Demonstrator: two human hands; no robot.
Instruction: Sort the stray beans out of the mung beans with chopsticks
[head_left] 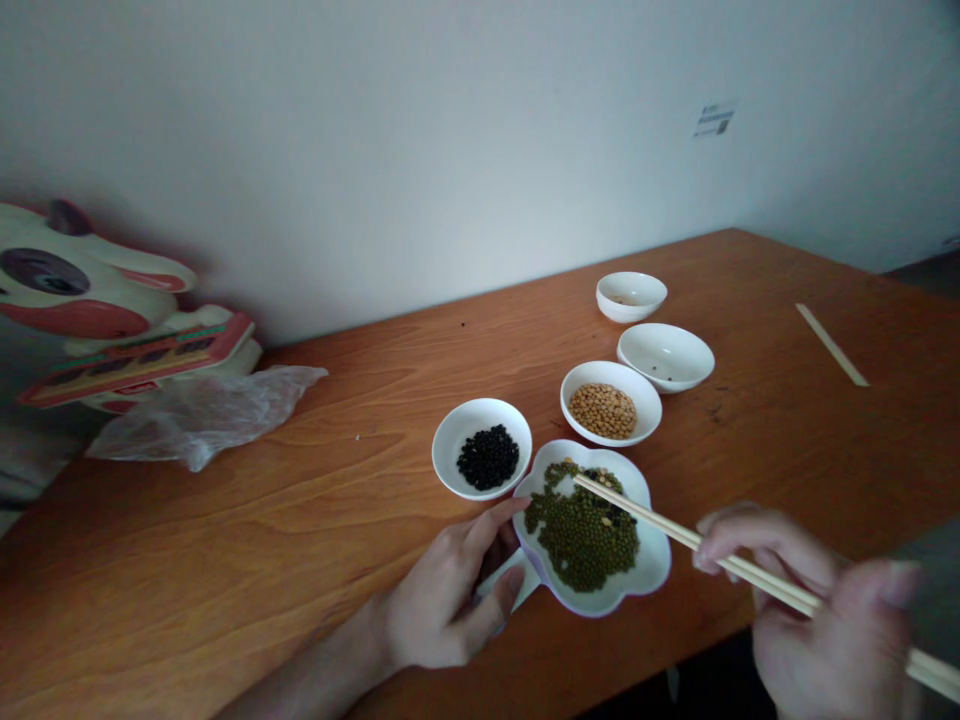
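Probably home: cartoon-animal toy (112, 290) at left end of wood table (405, 420), plain pale wall (420, 150) behind, white bowls (448, 455) of beans (602, 411) on top. Which room, cannot tell.

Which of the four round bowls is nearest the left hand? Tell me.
The leftmost bowl, holding black beans, just beyond the left hand. The bowl of tan beans and the two bowls behind it stand farther right.

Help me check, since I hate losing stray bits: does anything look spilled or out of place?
A dark speck and a pale speck lie on the tabletop, apart from the white bowls, like strays, though too small to identify. Dark marks show beside the rightmost bowl.
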